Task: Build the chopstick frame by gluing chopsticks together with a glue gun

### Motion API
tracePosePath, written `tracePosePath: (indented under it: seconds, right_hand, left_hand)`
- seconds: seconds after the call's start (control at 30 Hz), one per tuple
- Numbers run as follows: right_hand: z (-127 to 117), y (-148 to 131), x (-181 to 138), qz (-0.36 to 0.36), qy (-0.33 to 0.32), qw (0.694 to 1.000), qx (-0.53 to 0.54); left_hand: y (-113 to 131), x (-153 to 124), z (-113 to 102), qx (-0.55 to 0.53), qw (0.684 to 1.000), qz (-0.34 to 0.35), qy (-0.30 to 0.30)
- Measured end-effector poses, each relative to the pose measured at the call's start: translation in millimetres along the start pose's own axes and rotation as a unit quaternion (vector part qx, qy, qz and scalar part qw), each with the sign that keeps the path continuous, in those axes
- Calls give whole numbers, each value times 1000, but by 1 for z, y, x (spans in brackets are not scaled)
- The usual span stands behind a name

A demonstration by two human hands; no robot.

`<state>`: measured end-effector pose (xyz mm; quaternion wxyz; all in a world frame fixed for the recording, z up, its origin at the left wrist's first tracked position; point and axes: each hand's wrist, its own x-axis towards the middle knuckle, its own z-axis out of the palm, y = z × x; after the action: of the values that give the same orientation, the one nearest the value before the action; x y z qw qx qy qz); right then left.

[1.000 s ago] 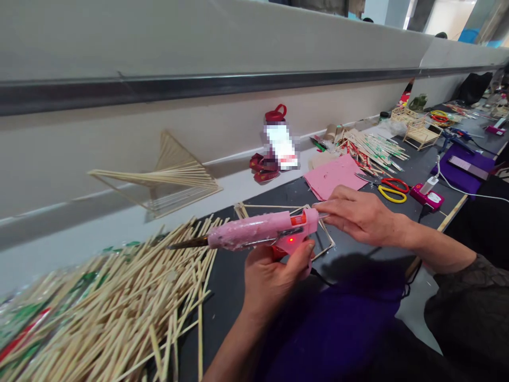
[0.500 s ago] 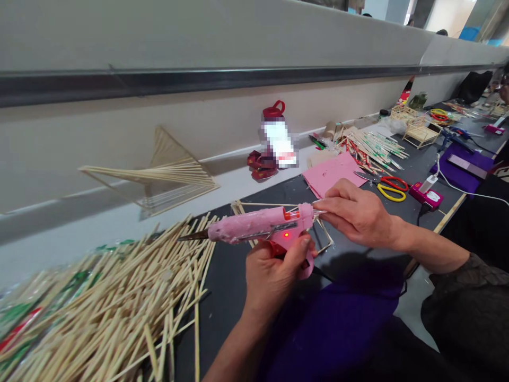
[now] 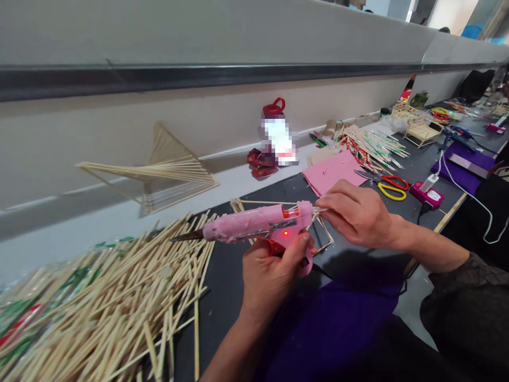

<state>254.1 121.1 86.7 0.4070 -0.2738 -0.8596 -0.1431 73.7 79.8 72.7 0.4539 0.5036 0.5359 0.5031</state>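
Observation:
My left hand is wrapped round the handle of a pink hot glue gun, its nozzle pointing left over a heap of wooden sticks. A red light glows on the gun's side. Behind the gun, my right hand pinches a clear glue stick at the rear opening. Part of a stick frame lies on the dark table beneath, mostly hidden by the gun and my hands.
A twisted stick model stands against the wall. Near a lit phone lies pink paper. Red-and-yellow scissors and a magenta power strip are on the right, with bundled sticks and small stick furniture beyond.
The glue gun and my left hand have shifted slightly left. My right hand stays pinched on the glue stick at the rear of the gun.

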Motion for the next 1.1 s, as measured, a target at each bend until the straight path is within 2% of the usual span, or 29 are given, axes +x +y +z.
tracePosePath:
  seconds: [0.1,0.23,0.37,0.6,0.8,0.93,1.1]
  right_hand:
    - [-2,1,1,-12,8,1000,9]
    - [-2,1,0,0,28,999,-34]
    - [0,-4,-2,21,12,997,-67]
    - [-2,-2,-2,-9,-17,999,-47]
    - [-2,4,-5,13,23,1000,-7]
    - [-1,1,-3,31,-1,999,-44]
    - [1,-1,-2,7,-19,996,-89]
  left_hand:
    - [2,0,-1,9,1000,1,-14]
    - [3,0,-2,6,999,-26,-20]
    - [-1,2,-2,15,999,-28,-11]
    - [-6,4,-3,0,999,-35,-9]
    - [-5,2,-3,-2,999,-26,-20]
    - [-5,2,-2,-6,999,-23,-23]
    - [-1,1,0,3,999,-26,-22]
